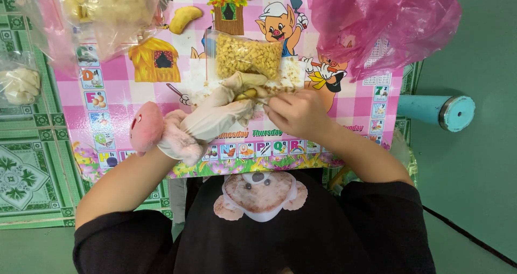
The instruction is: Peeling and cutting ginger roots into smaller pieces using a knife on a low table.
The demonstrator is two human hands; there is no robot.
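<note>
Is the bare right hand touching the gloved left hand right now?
Touching. The head view shows the bare right hand fingertips meeting the gloved left hand over a small snack piece, with no gap visible.

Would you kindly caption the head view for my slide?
Gloved left hand and bare right hand pinch a clear snack bag on a pink table.

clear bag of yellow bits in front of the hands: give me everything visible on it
The clear bag is a small transparent plastic pouch packed with small pale-yellow pieces; what they are cannot be told. It looks full and lies on the pink cartoon-printed table, just beyond both hands. Its near edge meets the gloved left hand, whose fingers reach up to it. The bare right hand sits just below its right corner. Whether the bag is sealed cannot be seen.
</note>
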